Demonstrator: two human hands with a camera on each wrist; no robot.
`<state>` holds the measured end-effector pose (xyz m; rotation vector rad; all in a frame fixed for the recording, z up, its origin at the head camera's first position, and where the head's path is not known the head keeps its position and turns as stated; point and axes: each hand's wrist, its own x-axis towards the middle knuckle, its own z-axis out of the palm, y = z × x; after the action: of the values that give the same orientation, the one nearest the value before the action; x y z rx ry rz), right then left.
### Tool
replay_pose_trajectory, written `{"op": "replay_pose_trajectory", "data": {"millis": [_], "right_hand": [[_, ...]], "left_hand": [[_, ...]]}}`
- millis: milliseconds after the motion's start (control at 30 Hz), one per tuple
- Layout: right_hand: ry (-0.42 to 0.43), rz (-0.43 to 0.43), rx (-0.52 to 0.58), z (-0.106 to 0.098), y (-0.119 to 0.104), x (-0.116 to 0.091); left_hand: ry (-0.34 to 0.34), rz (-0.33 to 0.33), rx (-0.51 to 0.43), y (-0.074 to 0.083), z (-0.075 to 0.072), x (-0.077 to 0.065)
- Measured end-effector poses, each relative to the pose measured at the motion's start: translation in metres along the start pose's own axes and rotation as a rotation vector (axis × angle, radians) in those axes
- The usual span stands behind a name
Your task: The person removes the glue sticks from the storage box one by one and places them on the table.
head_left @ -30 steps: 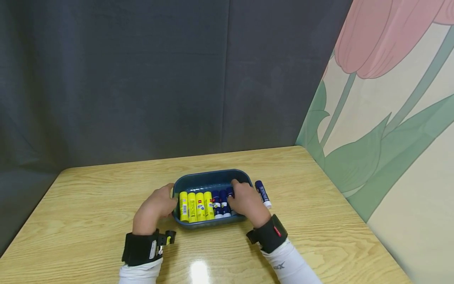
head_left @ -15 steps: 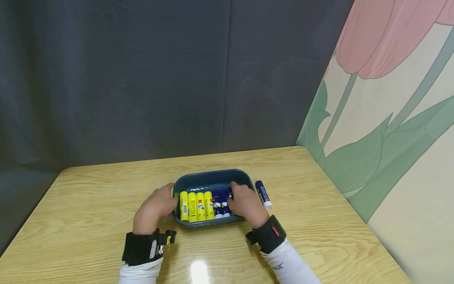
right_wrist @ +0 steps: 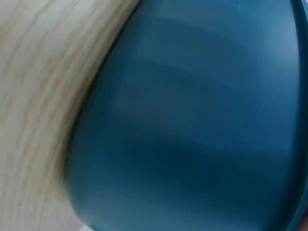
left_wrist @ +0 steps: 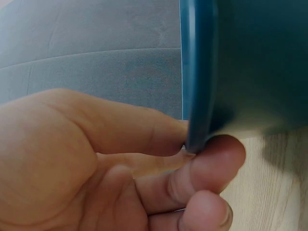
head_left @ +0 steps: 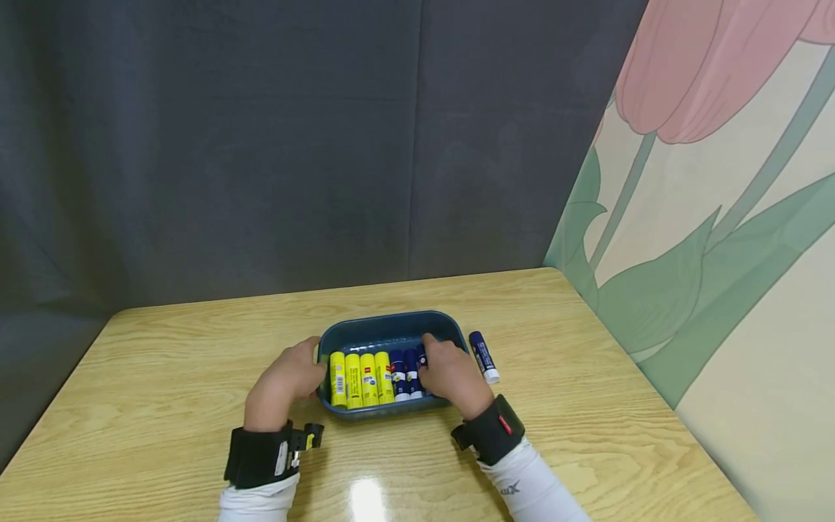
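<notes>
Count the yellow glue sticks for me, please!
4, side by side in the blue tray: the first leftmost, then the second, third and fourth, the last beside a blue glue stick. The right hand could hide more.

Table (head_left: 163, 406), light wood-grained; directly upon it are placed one dark blue tray (head_left: 378, 332) and, just beside its right end, one blue, white-ended stick (head_left: 484, 357), laid flat.

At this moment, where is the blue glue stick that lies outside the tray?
In the head view, the blue glue stick lies on the wooden table, just right of the tray and the right hand.
</notes>
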<state>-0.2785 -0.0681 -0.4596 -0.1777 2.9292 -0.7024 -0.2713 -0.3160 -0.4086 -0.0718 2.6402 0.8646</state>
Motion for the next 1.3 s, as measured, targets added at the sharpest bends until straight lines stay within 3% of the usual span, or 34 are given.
{"op": "replay_pose_trajectory", "data": {"millis": [1300], "right_hand": [[-0.039, 0.010, -0.132, 0.0037, -0.0001, 0.0035]], "left_hand": [[-0.001, 0.012, 0.011, -0.0003, -0.0002, 0.0004]]}}
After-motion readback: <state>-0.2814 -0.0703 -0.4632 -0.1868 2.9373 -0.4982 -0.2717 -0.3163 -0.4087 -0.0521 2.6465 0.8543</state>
